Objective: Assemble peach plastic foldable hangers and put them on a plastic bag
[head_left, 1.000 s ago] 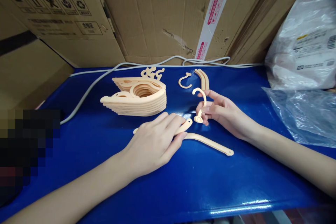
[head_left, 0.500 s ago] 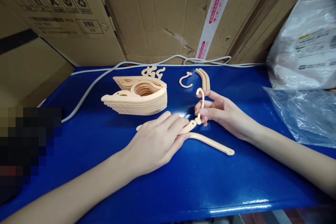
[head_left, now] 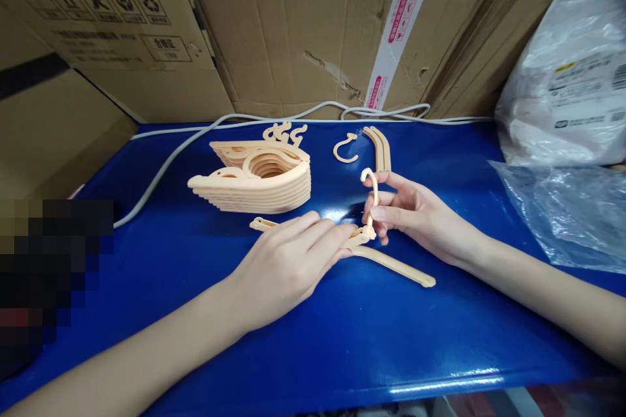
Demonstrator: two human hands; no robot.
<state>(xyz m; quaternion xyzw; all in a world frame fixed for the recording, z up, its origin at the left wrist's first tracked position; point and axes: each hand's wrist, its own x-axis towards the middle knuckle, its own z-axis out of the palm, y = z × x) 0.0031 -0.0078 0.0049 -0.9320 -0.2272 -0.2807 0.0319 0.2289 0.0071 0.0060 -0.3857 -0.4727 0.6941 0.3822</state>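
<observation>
To bring these together cleanly, I'd keep the pale arm piece [head_left: 358, 240] steady low over the blue bench [head_left: 372, 345] and set the foot of the upright hook [head_left: 375, 197] square to its end, without twisting. The left hand [head_left: 288, 253] is closed over that arm piece, a second strip [head_left: 394, 266] running out from beneath; the right hand [head_left: 415, 210] pinches the hook between thumb and fingers, its foot seemingly touching the arm's end.

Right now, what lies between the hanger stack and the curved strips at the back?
One loose hook lies there on the blue table, in the head view.
</observation>
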